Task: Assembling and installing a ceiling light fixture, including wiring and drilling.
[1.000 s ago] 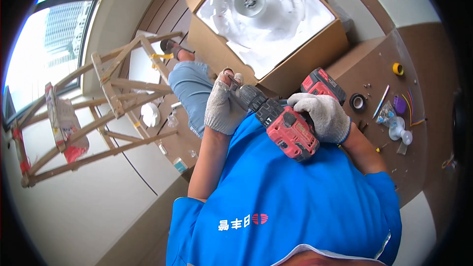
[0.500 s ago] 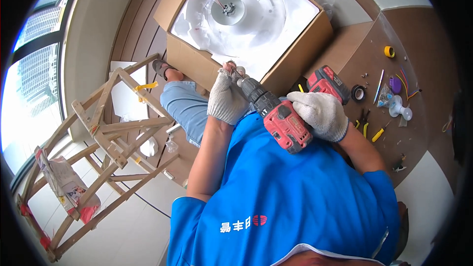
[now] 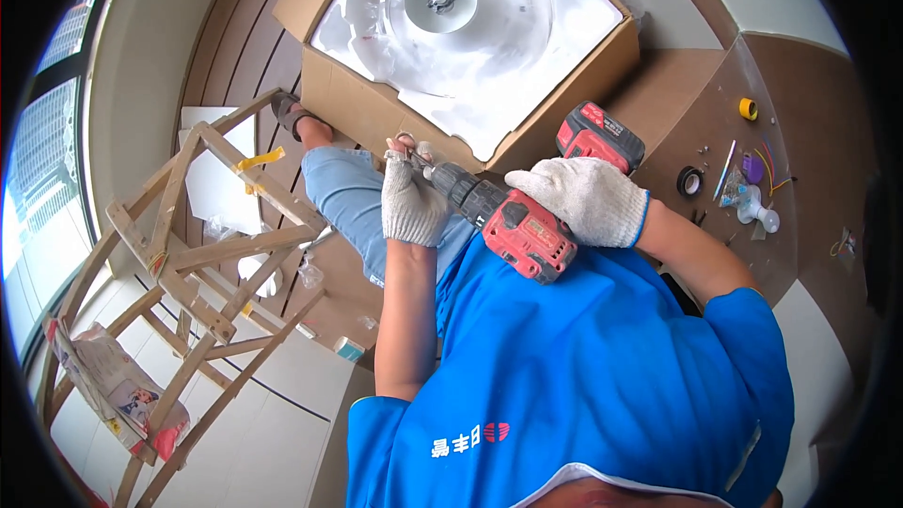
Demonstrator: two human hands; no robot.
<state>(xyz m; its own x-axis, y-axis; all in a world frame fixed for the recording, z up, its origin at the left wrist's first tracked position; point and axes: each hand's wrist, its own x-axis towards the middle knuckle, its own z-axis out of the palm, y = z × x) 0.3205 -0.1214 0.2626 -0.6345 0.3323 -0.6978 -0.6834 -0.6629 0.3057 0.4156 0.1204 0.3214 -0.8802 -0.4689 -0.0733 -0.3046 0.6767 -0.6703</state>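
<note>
The red-and-black drill (image 3: 527, 235) lies mid-view against the blue shirt (image 3: 611, 348), nose toward ten o'clock; the gloved right hand (image 3: 588, 202), at two o'clock from the drill's body, wraps its handle, though the fingers underneath are hidden; the battery (image 3: 607, 136) sits at one o'clock and probably makes that end heavy, so the handle is the place for the main hold; the hard casing should feel stiff and sturdy, with little slip against a gloved palm; the left hand (image 3: 414, 207), gloved with bare fingertips, is at ten o'clock, pinching what looks like the bit (image 3: 414, 162); that thin part is likely stiff, light and perhaps sharp, best taken by its sides; farther off, toward eleven o'clock, stands an open cardboard box (image 3: 357, 103); the white lamp (image 3: 456, 16) in it looks light and easily dented.
</note>
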